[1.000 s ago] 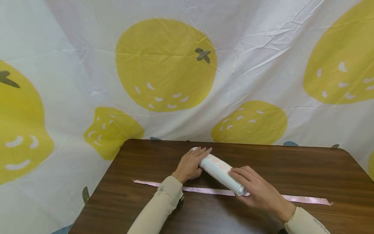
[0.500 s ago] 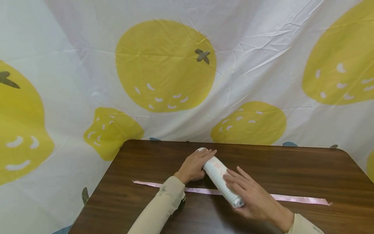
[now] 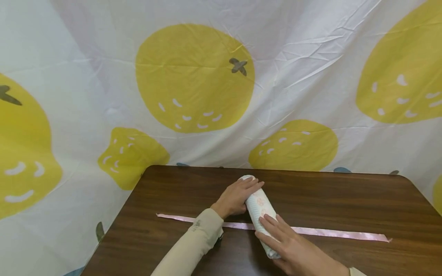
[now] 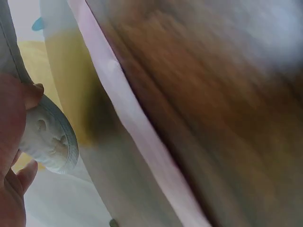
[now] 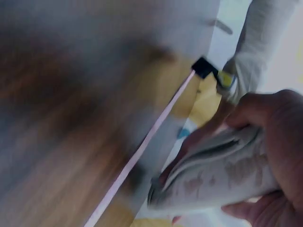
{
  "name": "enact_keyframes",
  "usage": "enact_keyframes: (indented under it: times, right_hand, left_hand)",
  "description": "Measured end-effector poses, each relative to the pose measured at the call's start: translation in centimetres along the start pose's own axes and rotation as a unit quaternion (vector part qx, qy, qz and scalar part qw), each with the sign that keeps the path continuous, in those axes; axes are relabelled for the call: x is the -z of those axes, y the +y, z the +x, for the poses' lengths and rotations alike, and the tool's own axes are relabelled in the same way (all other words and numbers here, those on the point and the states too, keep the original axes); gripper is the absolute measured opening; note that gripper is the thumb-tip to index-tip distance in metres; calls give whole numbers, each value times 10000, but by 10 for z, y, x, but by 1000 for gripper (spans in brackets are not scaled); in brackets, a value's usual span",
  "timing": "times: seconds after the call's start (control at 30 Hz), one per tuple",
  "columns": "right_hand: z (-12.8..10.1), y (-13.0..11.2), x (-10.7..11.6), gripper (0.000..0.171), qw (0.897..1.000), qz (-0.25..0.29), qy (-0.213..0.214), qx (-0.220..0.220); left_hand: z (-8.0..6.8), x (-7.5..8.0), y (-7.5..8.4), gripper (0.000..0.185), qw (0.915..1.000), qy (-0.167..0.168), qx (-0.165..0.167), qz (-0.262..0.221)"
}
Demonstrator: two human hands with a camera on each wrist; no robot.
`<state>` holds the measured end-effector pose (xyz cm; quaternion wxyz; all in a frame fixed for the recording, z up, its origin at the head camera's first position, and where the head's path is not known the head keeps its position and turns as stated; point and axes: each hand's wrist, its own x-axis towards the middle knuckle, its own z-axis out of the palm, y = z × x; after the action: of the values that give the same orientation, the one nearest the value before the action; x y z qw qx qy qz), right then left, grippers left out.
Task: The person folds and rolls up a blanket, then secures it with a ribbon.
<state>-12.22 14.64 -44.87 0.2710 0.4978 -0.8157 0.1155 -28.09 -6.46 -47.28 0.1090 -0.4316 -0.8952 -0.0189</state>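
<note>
The rolled cloth [image 3: 259, 209] is white with faint pink prints and fine ribbed lines. A pale pink ribbon [image 3: 321, 232] crosses the dark brown wood-grain desk [image 3: 345, 203]. The backdrop sheet [image 3: 304, 57] is white with large yellow fruits; the sleeves [image 3: 193, 249] are beige.

The white rolled cloth with faint pink print [image 3: 260, 209] lies on the table, crossing over the flat pink satin ribbon [image 3: 345, 233]. Its far end sits under the left hand [image 3: 236, 196]; its near end under the right hand [image 3: 293, 251].

Even, soft light overhead; both wrist views heavily motion-blurred.
</note>
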Motion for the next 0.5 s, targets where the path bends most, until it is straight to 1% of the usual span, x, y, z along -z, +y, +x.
enact_keyframes:
  times: [0.17,0.3,0.4,0.5]
  right_hand:
    - [0,-6,-10,90,9985,-412,233,274]
    - [-3,-10,-18,88,9957,-782,431,261]
    - [-7,-11,-24,85,9940,-951,485,233]
    - [-10,-13,-28,83,9930,-1051,508,182]
  left_hand:
    - [7,3,10,89,9993,-205,-127,287]
    - [12,3,17,87,9978,-386,-236,491]
    - [16,3,21,87,9967,-418,-344,606]
    - [20,2,23,83,9953,-361,-490,755]
